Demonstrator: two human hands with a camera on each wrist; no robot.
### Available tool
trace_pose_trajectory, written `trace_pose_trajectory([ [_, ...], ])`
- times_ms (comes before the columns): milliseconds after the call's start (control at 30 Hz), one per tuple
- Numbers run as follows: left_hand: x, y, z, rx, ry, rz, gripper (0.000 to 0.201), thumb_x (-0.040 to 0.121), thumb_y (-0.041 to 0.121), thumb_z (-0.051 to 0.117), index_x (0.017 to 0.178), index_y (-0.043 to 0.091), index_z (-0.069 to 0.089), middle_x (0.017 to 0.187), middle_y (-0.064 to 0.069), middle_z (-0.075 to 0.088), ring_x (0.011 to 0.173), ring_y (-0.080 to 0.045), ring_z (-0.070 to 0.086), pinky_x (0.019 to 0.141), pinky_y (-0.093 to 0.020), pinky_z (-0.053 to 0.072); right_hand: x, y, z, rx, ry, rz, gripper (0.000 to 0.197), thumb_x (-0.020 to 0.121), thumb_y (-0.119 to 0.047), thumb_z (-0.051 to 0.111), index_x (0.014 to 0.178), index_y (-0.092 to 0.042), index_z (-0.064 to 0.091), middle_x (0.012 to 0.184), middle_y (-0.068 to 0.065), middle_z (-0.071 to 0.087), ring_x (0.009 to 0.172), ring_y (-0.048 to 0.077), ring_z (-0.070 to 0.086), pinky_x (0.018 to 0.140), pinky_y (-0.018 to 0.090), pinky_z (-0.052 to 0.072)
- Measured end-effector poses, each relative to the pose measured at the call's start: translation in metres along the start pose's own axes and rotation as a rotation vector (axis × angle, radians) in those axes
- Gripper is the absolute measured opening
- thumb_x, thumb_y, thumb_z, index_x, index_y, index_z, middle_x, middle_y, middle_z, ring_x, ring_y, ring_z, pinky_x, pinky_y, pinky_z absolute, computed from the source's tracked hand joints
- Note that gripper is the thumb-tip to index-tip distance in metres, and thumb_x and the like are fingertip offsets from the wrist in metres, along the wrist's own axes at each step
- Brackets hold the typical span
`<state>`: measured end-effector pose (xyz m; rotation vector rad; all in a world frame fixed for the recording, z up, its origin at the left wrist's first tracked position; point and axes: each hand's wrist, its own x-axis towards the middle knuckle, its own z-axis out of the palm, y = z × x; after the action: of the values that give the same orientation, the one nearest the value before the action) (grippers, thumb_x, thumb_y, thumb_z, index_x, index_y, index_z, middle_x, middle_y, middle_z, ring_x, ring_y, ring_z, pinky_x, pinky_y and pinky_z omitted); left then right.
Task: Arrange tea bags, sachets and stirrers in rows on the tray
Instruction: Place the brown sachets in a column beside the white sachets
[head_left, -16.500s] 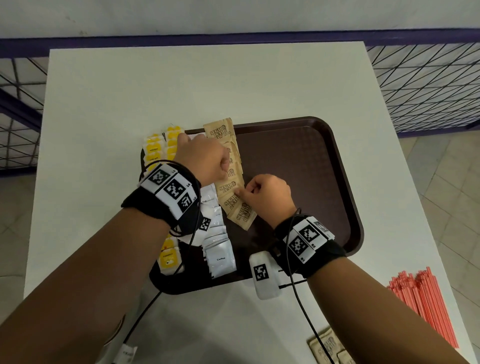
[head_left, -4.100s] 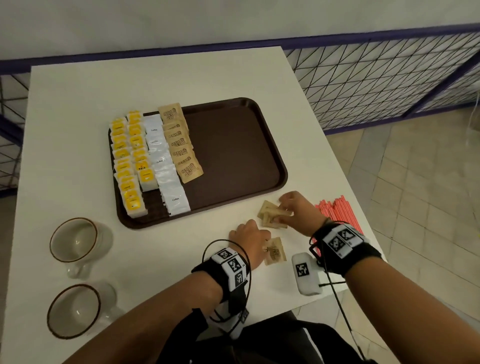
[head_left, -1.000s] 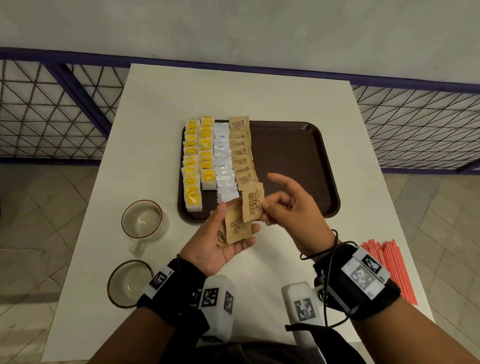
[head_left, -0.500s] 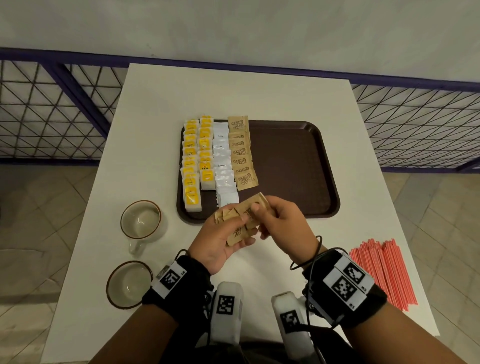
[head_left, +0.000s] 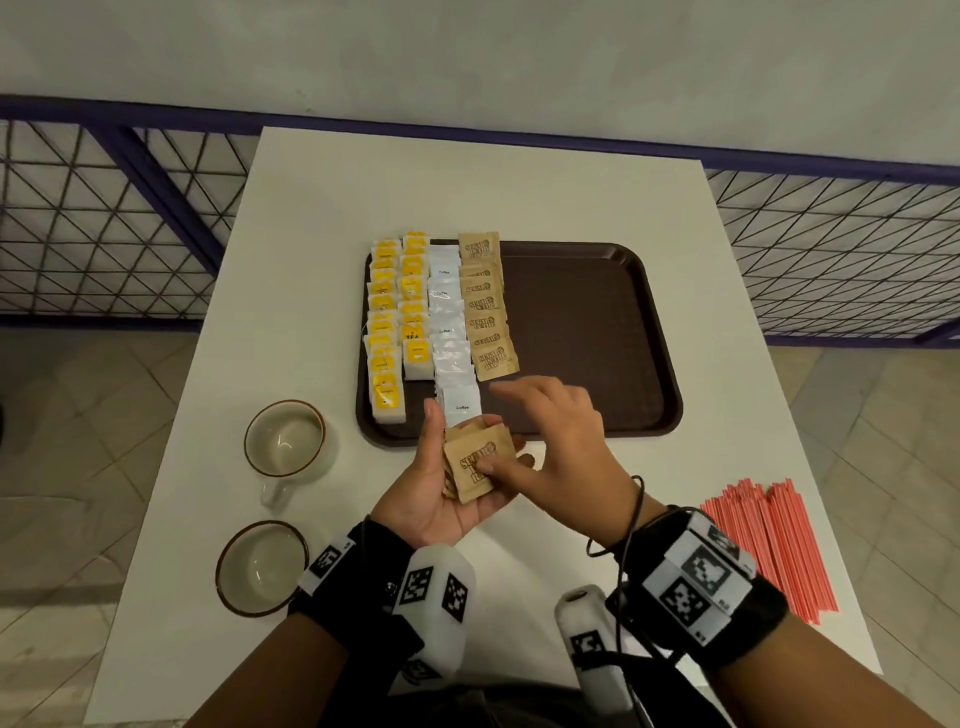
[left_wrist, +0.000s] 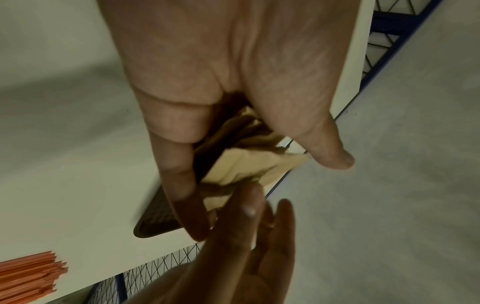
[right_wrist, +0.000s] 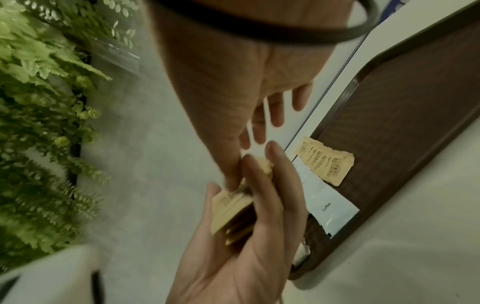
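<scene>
My left hand (head_left: 434, 470) lies palm up over the table just in front of the tray and grips a small stack of brown sugar sachets (head_left: 470, 462). My right hand (head_left: 550, 441) is beside it. Its thumb rests on the top sachet and its fingers are spread straight. The brown tray (head_left: 597, 338) holds two rows of yellow tea bags (head_left: 384, 332), a row of white coffee sachets (head_left: 449, 332) and a row of brown sugar sachets (head_left: 485, 306). In the left wrist view the stack (left_wrist: 249, 166) sits between thumb and fingers. The right wrist view shows the stack (right_wrist: 228, 207) edge-on.
A bundle of red stirrers (head_left: 769, 545) lies on the white table at the right edge. Two cups (head_left: 284, 439) (head_left: 260, 566) stand left of my hands. The tray's right half is bare. A purple railing with mesh runs behind the table.
Half a second ago my right hand pinched one sachet above the stack. Now that sachet lies flat on the stack, and the right fingers have spread.
</scene>
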<state>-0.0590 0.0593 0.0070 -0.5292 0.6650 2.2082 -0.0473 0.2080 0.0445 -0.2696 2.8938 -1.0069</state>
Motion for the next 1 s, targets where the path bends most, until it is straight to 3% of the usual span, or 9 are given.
trace_pose_trajectory([
  [67, -0.002, 0.002, 0.000, 0.021, -0.030, -0.030, 0.078, 0.072, 0.070, 0.029, 0.117, 0.013, 0.055, 0.105, -0.014, 0.066, 0.090, -0.025, 0.069, 0.070, -0.036, 0.059, 0.001, 0.003, -0.006, -0.030, -0.201, -0.107, 0.083, 0.068, -0.057, 0.069, 0.139, -0.032, 0.035, 0.141, -0.015, 0.037, 0.131, 0.011, 0.025, 0.100, 0.035, 0.022],
  [133, -0.004, 0.002, 0.002, 0.048, -0.037, -0.046, 0.077, 0.071, 0.069, 0.027, 0.119, 0.016, 0.056, 0.101, -0.014, 0.069, 0.087, -0.025, 0.070, 0.064, -0.036, 0.059, 0.001, 0.008, -0.003, -0.087, -0.311, -0.200, 0.084, 0.072, -0.049, 0.071, 0.143, -0.028, 0.030, 0.144, -0.009, 0.036, 0.137, 0.015, 0.020, 0.104, 0.038, 0.020],
  [233, -0.004, 0.002, 0.005, 0.104, -0.044, -0.057, 0.077, 0.068, 0.069, 0.031, 0.122, 0.020, 0.054, 0.104, -0.013, 0.069, 0.088, -0.025, 0.070, 0.070, -0.039, 0.058, 0.004, 0.013, 0.008, -0.068, -0.287, -0.287, 0.077, 0.074, -0.036, 0.067, 0.141, -0.019, 0.033, 0.133, 0.005, 0.045, 0.127, 0.024, 0.039, 0.100, 0.050, 0.037],
  [433, -0.001, -0.001, 0.006, 0.112, 0.012, 0.009, 0.077, 0.066, 0.071, 0.035, 0.123, 0.023, 0.055, 0.111, -0.010, 0.067, 0.103, -0.023, 0.064, 0.076, -0.037, 0.056, 0.001, 0.007, 0.023, -0.020, -0.202, -0.297, 0.057, 0.078, -0.018, 0.062, 0.132, -0.008, 0.044, 0.118, 0.011, 0.049, 0.107, 0.025, 0.050, 0.088, 0.042, 0.047],
  [533, 0.002, -0.002, 0.004, 0.059, 0.019, 0.048, 0.079, 0.070, 0.070, 0.034, 0.130, 0.021, 0.050, 0.111, -0.010, 0.065, 0.103, -0.022, 0.063, 0.071, -0.034, 0.057, -0.001, 0.007, 0.035, -0.027, -0.113, -0.324, 0.047, 0.082, -0.017, 0.054, 0.128, -0.008, 0.047, 0.124, 0.011, 0.050, 0.116, 0.025, 0.048, 0.093, 0.041, 0.045],
  [633, 0.004, 0.002, 0.004, 0.021, 0.000, 0.074, 0.071, 0.074, 0.067, 0.032, 0.119, 0.017, 0.054, 0.097, -0.009, 0.069, 0.091, -0.020, 0.068, 0.072, -0.034, 0.058, -0.001, 0.009, 0.035, 0.115, -0.069, -0.334, 0.042, 0.087, -0.014, 0.050, 0.127, -0.003, 0.045, 0.133, 0.013, 0.044, 0.128, 0.021, 0.039, 0.107, 0.035, 0.034],
  [800, 0.013, 0.007, 0.000, 0.069, 0.061, 0.086, 0.049, 0.081, 0.054, 0.042, 0.114, 0.021, 0.055, 0.102, -0.007, 0.068, 0.093, -0.019, 0.067, 0.077, -0.034, 0.057, 0.000, 0.010, 0.032, 0.210, 0.034, -0.352, 0.047, 0.083, -0.002, 0.058, 0.127, -0.010, 0.041, 0.122, 0.005, 0.046, 0.115, 0.013, 0.042, 0.102, 0.022, 0.031],
  [900, 0.017, 0.012, -0.002, 0.198, 0.122, 0.094, 0.052, 0.083, 0.047, 0.048, 0.121, 0.012, 0.054, 0.113, -0.016, 0.063, 0.101, -0.024, 0.064, 0.081, -0.036, 0.056, 0.005, 0.017, 0.025, 0.196, 0.050, -0.295, 0.046, 0.083, -0.002, 0.058, 0.126, -0.008, 0.042, 0.116, 0.006, 0.047, 0.107, 0.013, 0.044, 0.096, 0.022, 0.035],
  [1000, 0.021, 0.024, 0.001, 0.408, 0.131, 0.095, 0.039, 0.088, 0.041, 0.049, 0.108, 0.010, 0.060, 0.100, -0.014, 0.068, 0.092, -0.024, 0.067, 0.078, -0.038, 0.057, 0.016, 0.034, 0.019, 0.235, -0.038, -0.240, 0.043, 0.084, -0.001, 0.056, 0.125, 0.000, 0.042, 0.114, 0.011, 0.043, 0.105, 0.007, 0.040, 0.096, 0.015, 0.034],
])
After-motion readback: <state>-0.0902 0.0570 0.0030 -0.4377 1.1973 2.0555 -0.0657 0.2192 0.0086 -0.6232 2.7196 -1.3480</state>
